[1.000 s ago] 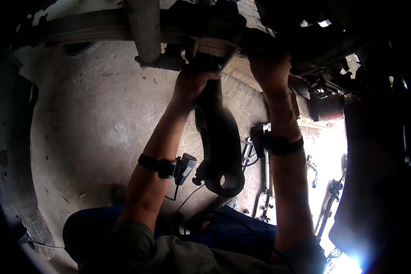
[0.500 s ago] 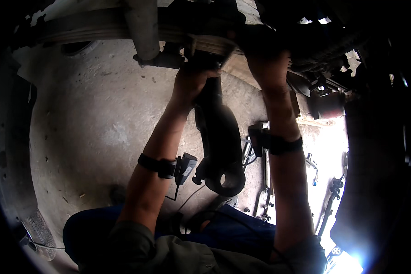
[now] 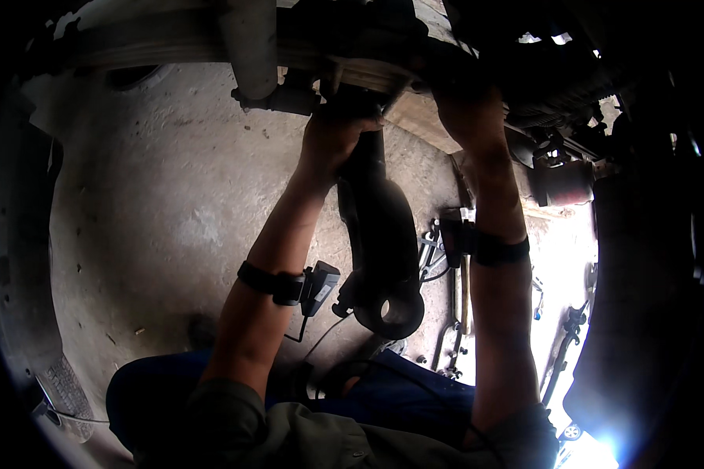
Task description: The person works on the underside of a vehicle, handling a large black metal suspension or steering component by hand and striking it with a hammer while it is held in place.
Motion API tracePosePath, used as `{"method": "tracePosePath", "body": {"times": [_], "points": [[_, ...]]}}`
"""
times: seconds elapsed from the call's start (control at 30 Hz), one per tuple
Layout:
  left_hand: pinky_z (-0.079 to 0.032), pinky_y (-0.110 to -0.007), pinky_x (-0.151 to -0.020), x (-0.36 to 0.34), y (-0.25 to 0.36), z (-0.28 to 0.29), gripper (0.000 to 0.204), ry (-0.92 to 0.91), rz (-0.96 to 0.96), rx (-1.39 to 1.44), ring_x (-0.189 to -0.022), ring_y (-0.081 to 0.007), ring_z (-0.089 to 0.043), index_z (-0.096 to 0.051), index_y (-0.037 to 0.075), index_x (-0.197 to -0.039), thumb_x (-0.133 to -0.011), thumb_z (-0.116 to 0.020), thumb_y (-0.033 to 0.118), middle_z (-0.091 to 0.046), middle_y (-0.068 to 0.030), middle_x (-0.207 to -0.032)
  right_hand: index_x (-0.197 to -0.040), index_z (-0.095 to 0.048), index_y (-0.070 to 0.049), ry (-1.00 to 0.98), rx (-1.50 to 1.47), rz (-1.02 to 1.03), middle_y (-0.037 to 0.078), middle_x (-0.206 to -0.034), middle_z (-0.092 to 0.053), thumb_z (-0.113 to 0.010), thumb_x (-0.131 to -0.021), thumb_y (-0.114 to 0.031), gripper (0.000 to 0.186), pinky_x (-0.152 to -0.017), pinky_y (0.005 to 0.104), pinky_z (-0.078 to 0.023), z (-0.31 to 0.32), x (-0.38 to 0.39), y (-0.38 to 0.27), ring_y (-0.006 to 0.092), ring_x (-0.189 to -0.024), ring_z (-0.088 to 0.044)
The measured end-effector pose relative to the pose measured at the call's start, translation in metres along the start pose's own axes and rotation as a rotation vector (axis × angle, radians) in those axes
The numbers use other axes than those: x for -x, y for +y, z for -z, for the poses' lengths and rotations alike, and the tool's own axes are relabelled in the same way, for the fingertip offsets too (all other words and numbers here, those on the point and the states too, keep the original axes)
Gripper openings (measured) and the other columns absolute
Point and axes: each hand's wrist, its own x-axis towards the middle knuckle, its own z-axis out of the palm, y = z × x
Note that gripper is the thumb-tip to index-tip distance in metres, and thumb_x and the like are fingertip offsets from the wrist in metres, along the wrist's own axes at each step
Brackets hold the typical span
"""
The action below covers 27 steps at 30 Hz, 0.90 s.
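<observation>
A heavy black metal arm [image 3: 379,227] with a round eye at its lower end hangs in front of me, below the underside of a vehicle. My left hand [image 3: 332,142] is wrapped round its narrow upper part, thumb across the front. Above that hand run the long dark leaf spring [image 3: 156,48] and a thick grey tube [image 3: 252,51] ending in a mount. My right hand [image 3: 471,117] reaches up to the right, among the dark parts under the vehicle. Deep shadow hides its fingers and whatever they touch.
Strapped black devices sit on both forearms, with a cable [image 3: 321,344] trailing below. On the floor [image 3: 156,234] to the right lie several tools, including a long dark bar [image 3: 565,352]. A tyre [image 3: 69,387] shows at lower left; glare fills the lower right.
My right hand and forearm have shifted slightly to the right. The left hand keeps its grip on the black metal arm, which appears a touch farther right in the view.
</observation>
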Motion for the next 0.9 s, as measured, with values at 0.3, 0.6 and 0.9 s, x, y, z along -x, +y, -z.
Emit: {"method": "tracePosePath", "body": {"times": [0.3, 0.6, 0.9], "points": [[-0.055, -0.036, -0.083, -0.001, -0.001, 0.000, 0.014, -0.057, 0.193, -0.051, -0.093, -0.0281, -0.070, -0.074, 0.014, -0.095, -0.082, -0.071, 0.014, -0.073, -0.0086, -0.100, -0.104, -0.074, -0.013, 0.081, 0.046, 0.135, 0.003, -0.096, -0.073, -0.068, -0.087, -0.007, 0.019, -0.063, 0.0265, -0.055, 0.003, -0.009, -0.002, 0.0164, -0.077, -0.070], [-0.055, -0.037, -0.083, 0.001, -0.008, 0.000, 0.015, -0.020, 0.061, -0.116, -0.094, -0.0269, -0.070, -0.075, 0.015, -0.096, -0.081, -0.072, 0.013, -0.073, -0.0077, -0.100, -0.106, -0.072, -0.009, 0.067, -0.002, -0.046, 0.005, -0.098, -0.072, -0.066, -0.090, -0.007, 0.017, -0.062, 0.0260, -0.055, -0.003, -0.006, -0.016, 0.0174, -0.078, -0.070], [-0.055, -0.037, -0.083, -0.001, -0.006, 0.000, 0.014, -0.022, 0.044, -0.173, -0.094, -0.0279, -0.070, -0.075, 0.016, -0.095, -0.082, -0.071, 0.018, -0.073, -0.0089, -0.099, -0.106, -0.073, -0.012, 0.074, -0.035, -0.060, 0.003, -0.090, -0.073, -0.069, -0.088, -0.007, 0.019, -0.060, 0.0250, -0.055, -0.001, -0.001, -0.010, 0.0173, -0.072, -0.070]]}}
